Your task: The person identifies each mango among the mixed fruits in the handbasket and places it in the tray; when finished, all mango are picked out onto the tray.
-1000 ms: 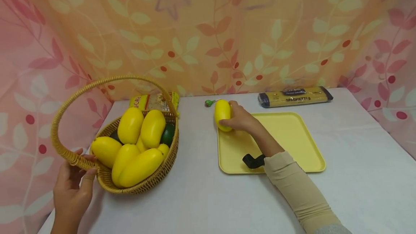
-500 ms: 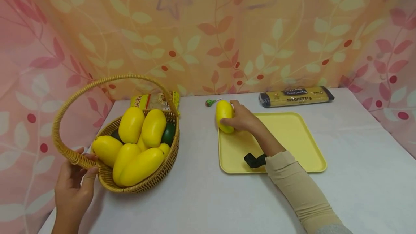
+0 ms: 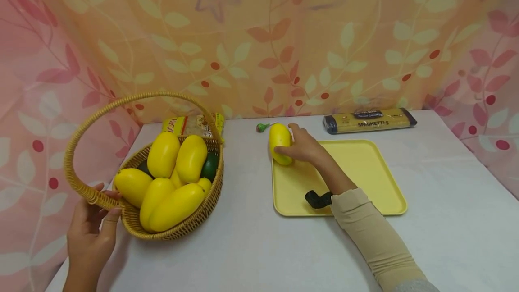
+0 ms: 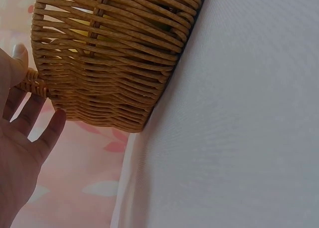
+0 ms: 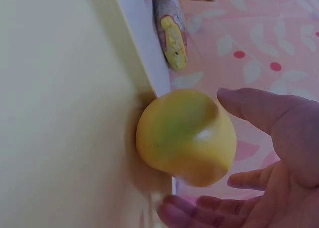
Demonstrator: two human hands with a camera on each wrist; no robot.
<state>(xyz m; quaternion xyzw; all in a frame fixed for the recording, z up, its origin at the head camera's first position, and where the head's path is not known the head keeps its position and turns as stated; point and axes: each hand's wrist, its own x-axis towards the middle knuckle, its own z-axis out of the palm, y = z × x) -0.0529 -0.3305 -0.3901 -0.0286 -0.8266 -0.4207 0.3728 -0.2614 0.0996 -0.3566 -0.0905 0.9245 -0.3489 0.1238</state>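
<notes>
the glossy yellow fruit [image 3: 279, 139] by the right hand [image 3: 305, 148] is tinged green.

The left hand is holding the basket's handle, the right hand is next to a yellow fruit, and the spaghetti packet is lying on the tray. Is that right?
Almost! The spaghetti packet isn't on the tray: the head view shows it on the white tablecloth, behind the tray. The left hand does hold the basket's handle, and the right hand is next to a yellow fruit.
</notes>
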